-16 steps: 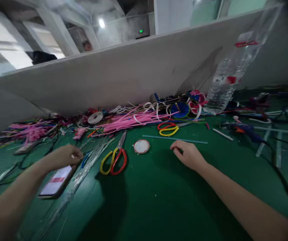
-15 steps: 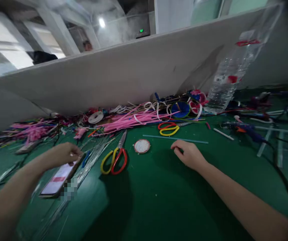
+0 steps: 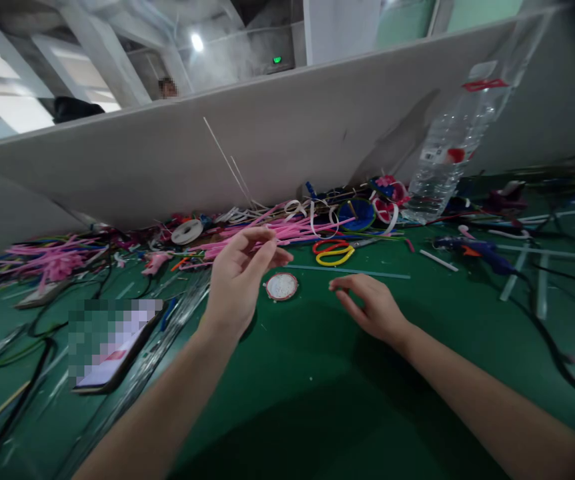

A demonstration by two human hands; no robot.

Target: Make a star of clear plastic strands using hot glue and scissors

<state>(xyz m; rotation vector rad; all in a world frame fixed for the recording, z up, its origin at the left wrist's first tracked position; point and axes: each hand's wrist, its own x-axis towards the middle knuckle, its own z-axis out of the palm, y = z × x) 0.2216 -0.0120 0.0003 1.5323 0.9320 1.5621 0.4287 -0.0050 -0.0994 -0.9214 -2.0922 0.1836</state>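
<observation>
Left hand [image 3: 237, 283] upright, fingers [image 3: 253, 236] bent, right hand [image 3: 371, 305] lower, loosely curled, forearms [image 3: 172, 403] converging

A hand could pass over the green tabletop [image 3: 292, 393] on the near side of the white disc [image 3: 281, 287], but the left hand [image 3: 237, 283] bars its left, the right hand [image 3: 371, 305] its right, and a blue stick [image 3: 357, 272], scissors [image 3: 335, 263] and pink sticks [image 3: 300, 232] its far side.

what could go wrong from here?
The left hand and right hand flank the small white disc, so either might knock it. Clear strands run between the left forearm and the phone; a sideways sweep could drag them.
</observation>
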